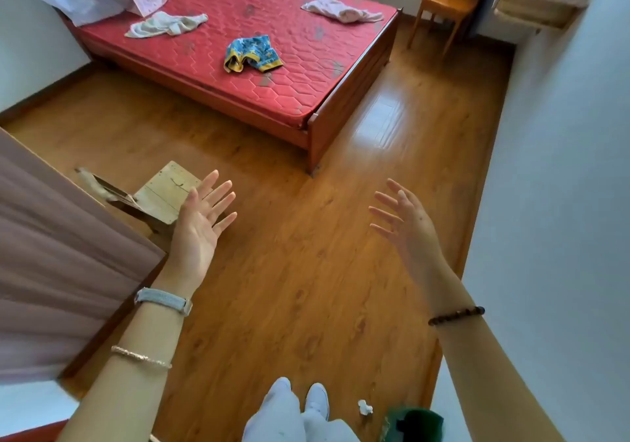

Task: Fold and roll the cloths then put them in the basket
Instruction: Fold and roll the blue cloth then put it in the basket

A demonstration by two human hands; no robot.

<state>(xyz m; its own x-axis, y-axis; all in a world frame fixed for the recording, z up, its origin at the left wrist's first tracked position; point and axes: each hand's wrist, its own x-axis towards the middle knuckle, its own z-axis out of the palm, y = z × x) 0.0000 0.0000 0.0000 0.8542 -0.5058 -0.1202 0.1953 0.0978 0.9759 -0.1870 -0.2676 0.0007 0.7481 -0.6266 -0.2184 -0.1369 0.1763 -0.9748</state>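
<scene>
You stand on a wooden floor point(289, 271) with both arms held out in front of you. Your left hand point(199, 226) and right hand point(409, 226) are well apart, each grip spread wide, fingers straight, holding nothing. Ahead, three crumpled cloths lie apart on the red bed point(293, 80): a white cloth point(167, 24) at the left, a blue and yellow cloth point(252, 53) nearest you, and a pink cloth point(342, 10) at the far right.
</scene>
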